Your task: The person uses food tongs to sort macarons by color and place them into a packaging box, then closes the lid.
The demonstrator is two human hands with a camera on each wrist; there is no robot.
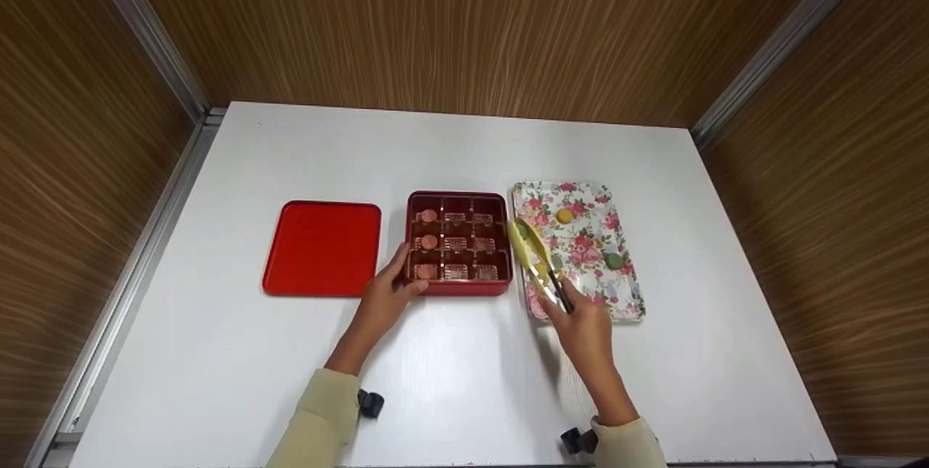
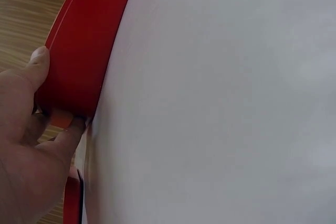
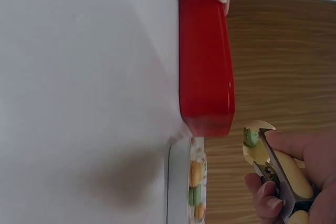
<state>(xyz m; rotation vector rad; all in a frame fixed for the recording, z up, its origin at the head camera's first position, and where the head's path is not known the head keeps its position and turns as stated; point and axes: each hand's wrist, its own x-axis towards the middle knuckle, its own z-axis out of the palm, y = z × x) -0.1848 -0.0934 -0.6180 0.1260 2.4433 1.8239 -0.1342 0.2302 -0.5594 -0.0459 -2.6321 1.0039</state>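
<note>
My left hand (image 1: 388,294) holds the near left corner of a red square box (image 1: 459,288), thumb on the front wall and fingers along the left side. A clear divided insert fills the box; its left column holds three pinkish macarons (image 1: 429,241), one per compartment. With my right hand (image 1: 586,323) I grip yellow-tipped tongs (image 1: 537,247), raised beside the box's right wall and over the edge of a floral tray (image 1: 628,301). A green macaron (image 3: 251,137) sits between the tong tips. On the tray lie a yellow macaron (image 1: 565,216) and another green macaron (image 1: 614,261).
A red square lid (image 1: 323,249) lies flat on the white table (image 1: 435,381), left of the box. Wood-grain panels (image 1: 435,33) stand behind and at both sides. In the right wrist view, an orange-toned macaron (image 3: 196,174) shows over the tray's rim.
</note>
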